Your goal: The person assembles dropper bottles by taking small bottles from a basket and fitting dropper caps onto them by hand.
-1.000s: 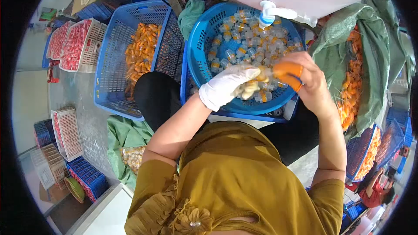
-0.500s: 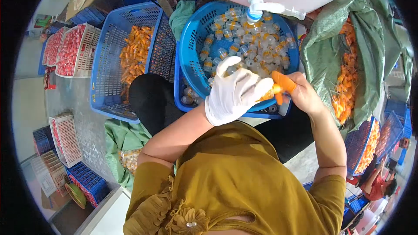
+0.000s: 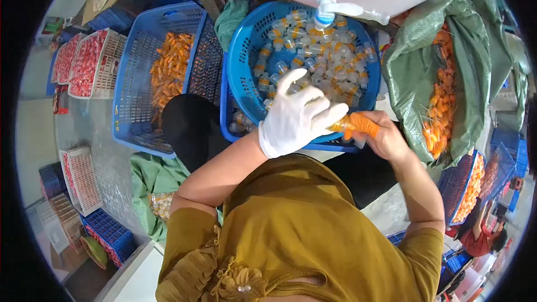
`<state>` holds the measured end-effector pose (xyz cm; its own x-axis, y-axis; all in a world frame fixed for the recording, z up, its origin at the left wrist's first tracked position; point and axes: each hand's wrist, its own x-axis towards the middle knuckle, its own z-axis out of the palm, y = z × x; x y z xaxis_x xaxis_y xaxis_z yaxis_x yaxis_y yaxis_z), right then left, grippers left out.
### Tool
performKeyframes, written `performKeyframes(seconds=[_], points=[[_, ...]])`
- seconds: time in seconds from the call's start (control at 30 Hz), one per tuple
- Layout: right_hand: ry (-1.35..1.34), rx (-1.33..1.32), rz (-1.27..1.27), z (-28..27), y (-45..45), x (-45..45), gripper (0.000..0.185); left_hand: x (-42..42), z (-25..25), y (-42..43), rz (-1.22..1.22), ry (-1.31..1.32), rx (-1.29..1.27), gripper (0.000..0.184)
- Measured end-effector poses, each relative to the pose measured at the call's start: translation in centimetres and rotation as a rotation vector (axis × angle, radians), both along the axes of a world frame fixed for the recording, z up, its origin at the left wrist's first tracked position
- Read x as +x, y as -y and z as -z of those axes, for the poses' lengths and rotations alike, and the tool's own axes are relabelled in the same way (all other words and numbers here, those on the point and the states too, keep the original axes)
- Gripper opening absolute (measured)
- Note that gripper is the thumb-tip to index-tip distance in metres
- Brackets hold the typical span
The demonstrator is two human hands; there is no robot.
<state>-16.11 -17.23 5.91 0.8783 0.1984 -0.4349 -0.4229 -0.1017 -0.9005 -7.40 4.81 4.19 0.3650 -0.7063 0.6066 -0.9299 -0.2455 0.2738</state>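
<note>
My left hand point(image 3: 302, 117), in a white glove, has one finger raised while the others close around a small plastic bottle point(image 3: 339, 126) with an orange-yellow band. My right hand point(image 3: 386, 137), with orange covers on its fingertips, pinches the same bottle from the other side; the fingers partly hide it. Both hands are over the near rim of a round blue tub point(image 3: 237, 86). Many small clear bottles point(image 3: 335, 59) with orange bands and whitish tops lie loose in the tub.
A white tap point(image 3: 327, 11) on a large pale container overhangs the tub. To the left stands a blue basket point(image 3: 126, 89) with orange pieces point(image 3: 172, 61). On the right is a green woven sack point(image 3: 411, 72) holding orange pieces. Farther off, a person in red point(image 3: 478, 240) is at work.
My right hand has moved slightly down and its orange-covered fingertips have turned to point more toward my left hand. The left hand has shifted a little; the view has moved slightly.
</note>
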Motion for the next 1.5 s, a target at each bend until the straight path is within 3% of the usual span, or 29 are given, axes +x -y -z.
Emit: performKeyframes(seconds=[0.1,0.2,0.23,0.3,0.33,0.37,0.4,0.43,0.47,0.5,0.53,0.57,0.63,0.7,0.73,0.83,0.9,0.97,1.0,1.03,1.1,1.17,1.2,1.23,1.27,1.3,1.33,1.37,1.5], points=[[-0.092,0.689,0.105,1.9,-1.6,-1.6,0.045,-0.5,1.2,-0.5,-0.042,0.229,-0.162,0.033],[-0.139,0.836,0.135,2.2,-3.0,-1.8,0.047,-0.7,2.0,-0.9,-0.105,0.243,-0.156,0.032],[-0.229,0.654,0.062,1.3,-2.9,-0.7,0.044,-0.4,2.2,-1.2,-0.126,0.246,-0.126,0.033],[0.050,0.365,-0.029,0.3,-2.9,0.1,0.042,0.5,2.0,-2.3,-0.128,0.231,-0.052,0.036],[0.038,0.176,-0.047,-0.8,-2.1,0.7,0.042,1.1,2.9,-3.2,-0.217,0.222,-0.073,0.033],[0.086,0.074,0.021,-0.6,-0.9,0.6,0.041,1.6,0.8,-4.7,-0.315,0.021,0.085,0.030],[0.128,0.068,0.145,-2.3,0.2,0.5,0.039,2.9,1.2,-7.1,-0.462,-0.051,-0.014,0.031],[0.172,-0.111,0.234,-3.6,1.6,0.6,0.036,3.4,0.3,-8.3,-0.692,-0.074,-0.121,0.039],[0.429,-0.313,0.210,-4.0,4.3,0.3,0.032,5.2,1.2,-11.1,-0.857,-0.068,-0.216,0.046],[0.377,-0.664,0.375,-3.8,6.6,-0.1,0.027,6.3,0.5,-12.4,-0.924,0.046,-0.315,0.045],[0.350,-0.806,0.454,-5.1,7.5,0.0,0.030,7.0,-0.1,-13.1,-1.008,0.182,-0.296,0.045],[0.403,-0.900,0.546,-2.5,12.4,-0.8,0.027,7.7,-0.5,-13.9,-1.091,0.323,-0.274,0.045],[0.538,-1.601,0.393,-2.4,16.0,-1.6,0.026,8.5,-0.2,-13.5,-0.797,0.001,-0.251,0.042],[0.250,-1.776,0.382,-2.1,16.8,-1.5,0.034,8.5,1.6,-10.4,-0.554,-0.302,0.037,0.041],[0.063,-1.840,0.358,-1.8,16.7,-1.0,0.036,8.4,1.6,-7.9,-0.430,-0.258,0.237,0.036],[0.017,-1.861,0.228,1.9,20.1,-1.7,0.039,9.7,8.4,-2.2,-0.369,-0.059,0.462,0.029],[0.054,-1.825,0.282,2.3,19.3,-1.4,0.041,10.4,10.3,0.7,-0.424,-0.151,0.811,0.033],[0.582,-1.734,0.430,3.1,19.8,-1.6,0.038,11.9,13.8,1.5,-0.374,-0.294,0.932,0.043],[0.585,-1.734,0.433,2.3,19.5,-1.6,0.038,13.1,13.9,2.0,-0.365,-0.462,1.004,0.040],[0.667,-1.631,0.388,1.1,19.4,-1.8,0.033,13.4,14.2,1.7,-0.365,-0.460,1.004,0.040],[0.737,-1.526,0.343,-1.0,18.7,-1.7,0.028,12.8,12.1,0.6,-0.390,-0.469,0.832,0.037],[0.459,-1.324,0.684,-2.2,18.0,-1.4,0.026,11.5,10.5,-0.1,-0.454,-0.464,0.720,0.031],[0.441,-0.984,0.748,-2.1,18.4,-1.0,0.022,11.1,10.4,-0.6,-0.381,-0.793,0.304,0.031],[0.438,-0.980,0.747,-2.0,18.1,-0.6,0.022,10.6,10.2,-1.0,-0.293,-1.089,-0.134,0.032],[0.514,-0.762,0.785,-3.1,15.8,0.3,0.020,9.7,9.1,-1.2,-0.296,-1.090,-0.131,0.032],[0.586,-0.543,0.816,-4.1,13.3,1.3,0.019,8.6,7.1,-1.0,-0.190,-1.248,-0.325,0.033],[0.623,-0.566,0.737,-5.2,10.8,2.4,0.019,7.9,5.5,-0.6,-0.077,-1.396,-0.525,0.033],[0.661,-0.589,0.656,-5.9,8.2,3.6,0.020,7.7,4.8,0.0,-0.079,-1.394,-0.526,0.033],[0.858,-0.258,0.289,-8.5,-1.5,7.2,0.030,6.9,3.0,1.6,0.017,-1.463,-0.639,0.037]])
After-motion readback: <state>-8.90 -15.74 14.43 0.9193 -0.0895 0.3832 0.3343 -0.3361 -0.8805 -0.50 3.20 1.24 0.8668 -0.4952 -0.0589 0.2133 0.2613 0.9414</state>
